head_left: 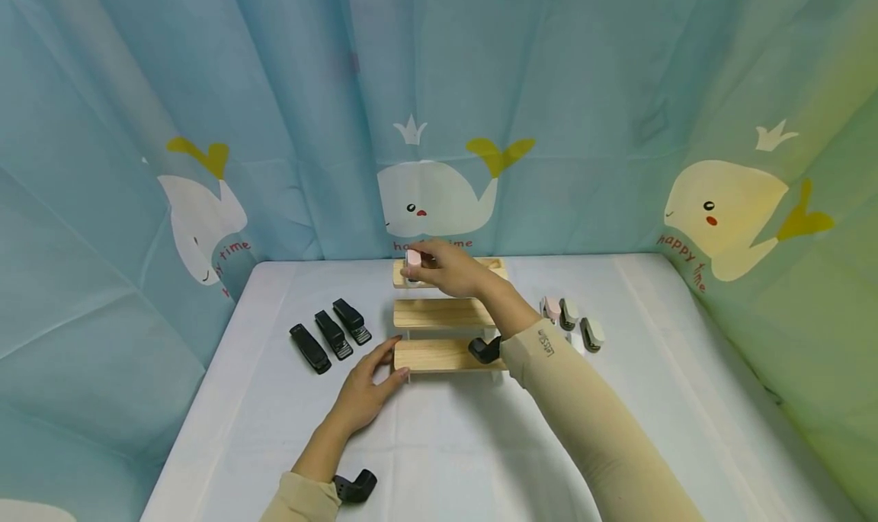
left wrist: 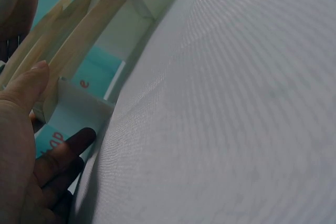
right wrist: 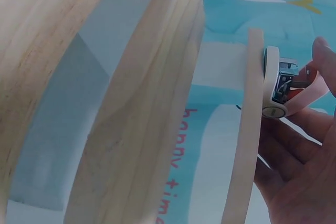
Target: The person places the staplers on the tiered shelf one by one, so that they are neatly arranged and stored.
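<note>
A three-tier wooden display stand (head_left: 439, 357) with white supports stands mid-table. My left hand (head_left: 366, 391) grips the left end of its lowest tier. In the left wrist view, the thumb (left wrist: 38, 80) lies along the wood's edge, while other fingers stretch beside the white support (left wrist: 84, 100). My right hand (head_left: 449, 269) reaches over the stand and holds a small pink-and-white stapler (head_left: 413, 258) at the left end of the top tier (head_left: 494, 264). In the right wrist view, the stapler's (right wrist: 271, 80) white side sits right at the top board (right wrist: 252, 82), its metal mechanism showing.
Three black staplers (head_left: 333, 334) lie in a slanted row left of the stand. On the right are a pink stapler (head_left: 550, 308) and several pale ones (head_left: 593, 334), partly behind my right forearm. A blue whale-print curtain (head_left: 439, 88) hangs behind the white-covered table (head_left: 274, 438).
</note>
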Tool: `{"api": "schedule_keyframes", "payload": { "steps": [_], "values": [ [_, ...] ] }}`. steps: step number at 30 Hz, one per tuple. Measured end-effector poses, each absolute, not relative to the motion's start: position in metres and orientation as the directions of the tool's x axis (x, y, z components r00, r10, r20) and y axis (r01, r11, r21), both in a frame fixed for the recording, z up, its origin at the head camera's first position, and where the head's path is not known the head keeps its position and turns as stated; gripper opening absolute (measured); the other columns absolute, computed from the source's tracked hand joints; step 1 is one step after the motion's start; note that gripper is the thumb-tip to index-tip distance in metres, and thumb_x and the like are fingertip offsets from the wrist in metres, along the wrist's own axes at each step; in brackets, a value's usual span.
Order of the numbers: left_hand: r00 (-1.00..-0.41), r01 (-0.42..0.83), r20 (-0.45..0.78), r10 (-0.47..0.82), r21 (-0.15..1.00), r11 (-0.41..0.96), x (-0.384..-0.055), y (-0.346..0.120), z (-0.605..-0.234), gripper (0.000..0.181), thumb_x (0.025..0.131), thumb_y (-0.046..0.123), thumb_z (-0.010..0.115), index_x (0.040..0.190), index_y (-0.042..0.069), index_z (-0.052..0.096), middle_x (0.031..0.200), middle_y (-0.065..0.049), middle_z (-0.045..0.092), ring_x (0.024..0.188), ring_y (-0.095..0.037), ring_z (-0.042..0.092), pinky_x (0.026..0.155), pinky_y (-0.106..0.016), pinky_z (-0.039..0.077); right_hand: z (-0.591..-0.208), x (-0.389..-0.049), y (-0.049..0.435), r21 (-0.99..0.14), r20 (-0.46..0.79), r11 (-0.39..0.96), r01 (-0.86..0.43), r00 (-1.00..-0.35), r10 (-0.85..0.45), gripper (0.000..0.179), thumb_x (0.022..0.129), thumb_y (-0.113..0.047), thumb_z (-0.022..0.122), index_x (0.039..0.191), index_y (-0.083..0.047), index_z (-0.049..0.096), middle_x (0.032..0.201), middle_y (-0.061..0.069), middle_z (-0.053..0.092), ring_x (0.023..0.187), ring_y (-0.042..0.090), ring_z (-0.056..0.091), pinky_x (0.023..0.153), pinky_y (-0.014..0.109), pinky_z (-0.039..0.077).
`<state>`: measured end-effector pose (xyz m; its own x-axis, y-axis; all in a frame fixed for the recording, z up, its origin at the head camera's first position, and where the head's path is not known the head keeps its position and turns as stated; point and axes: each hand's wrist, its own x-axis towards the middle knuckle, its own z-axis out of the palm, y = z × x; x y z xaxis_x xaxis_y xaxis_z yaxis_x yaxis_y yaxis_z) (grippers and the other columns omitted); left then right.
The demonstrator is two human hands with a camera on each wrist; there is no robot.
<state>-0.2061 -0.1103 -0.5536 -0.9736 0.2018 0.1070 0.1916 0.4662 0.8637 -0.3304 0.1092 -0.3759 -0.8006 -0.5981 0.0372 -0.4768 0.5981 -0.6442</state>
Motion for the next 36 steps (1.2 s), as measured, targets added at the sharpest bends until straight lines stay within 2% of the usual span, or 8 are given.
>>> {"api": "schedule_keyframes", "payload": {
  "steps": [8, 16, 20, 29, 36],
  "values": [
    [-0.972, 0.199, 0.116, 0.203, 0.866, 0.459, -0.206, -0.1103, -0.5499, 0.064, 0.095, 0.05, 0.072, 0.153, 0.04, 0.047, 0.131, 0.005, 0.071, 0.142, -0.03, 0.052, 0.119, -0.062, 0.033, -0.3781, -0.3271, 0.1071, -0.635, 0.069, 0.617, -0.465, -0.83, -0.554, 0.068, 0.103, -0.049, 0.061, 0.153, -0.006, 0.049, 0.106, 0.006, 0.053, 0.092, 0.02, 0.049, 0.081, 0.036, 0.042],
    [-0.972, 0.194, 0.105, 0.209, 0.862, 0.469, -0.2069, -0.1106, -0.55, 0.064, 0.096, 0.052, 0.07, 0.154, 0.042, 0.046, 0.133, 0.006, 0.07, 0.144, -0.03, 0.05, 0.12, -0.062, 0.033, -0.3814, -0.3252, 0.1059, -0.649, 0.093, 0.61, -0.454, -0.844, -0.529, 0.07, 0.101, -0.05, 0.063, 0.154, -0.006, 0.048, 0.095, 0.006, 0.049, 0.08, 0.02, 0.046, 0.072, 0.033, 0.039],
    [-0.97, 0.209, 0.121, 0.212, 0.86, 0.465, -0.2064, -0.1103, -0.5488, 0.064, 0.096, 0.05, 0.071, 0.154, 0.038, 0.047, 0.132, 0.004, 0.07, 0.143, -0.031, 0.051, 0.119, -0.064, 0.033, -0.3812, -0.3239, 0.1057, -0.649, 0.099, 0.612, -0.453, -0.847, -0.522, 0.072, 0.101, -0.05, 0.063, 0.155, -0.004, 0.046, 0.095, 0.006, 0.049, 0.08, 0.02, 0.046, 0.072, 0.034, 0.039],
    [-0.974, 0.189, 0.104, 0.203, 0.866, 0.462, -0.204, -0.1093, -0.5471, 0.063, 0.096, 0.049, 0.071, 0.153, 0.04, 0.047, 0.132, 0.003, 0.07, 0.143, -0.031, 0.051, 0.12, -0.064, 0.032, -0.3824, -0.3234, 0.1051, -0.639, 0.1, 0.619, -0.457, -0.847, -0.522, 0.072, 0.102, -0.05, 0.062, 0.156, -0.006, 0.045, 0.093, 0.007, 0.049, 0.078, 0.02, 0.045, 0.074, 0.034, 0.041],
    [-0.975, 0.182, 0.098, 0.201, 0.868, 0.461, -0.2027, -0.109, -0.5474, 0.063, 0.096, 0.048, 0.071, 0.153, 0.039, 0.048, 0.132, 0.002, 0.07, 0.142, -0.03, 0.051, 0.12, -0.063, 0.032, -0.3826, -0.3221, 0.1053, -0.639, 0.076, 0.634, -0.435, -0.856, -0.511, 0.074, 0.101, -0.052, 0.062, 0.157, -0.007, 0.043, 0.1, 0.007, 0.05, 0.084, 0.021, 0.048, 0.079, 0.036, 0.041]
  ]
}}
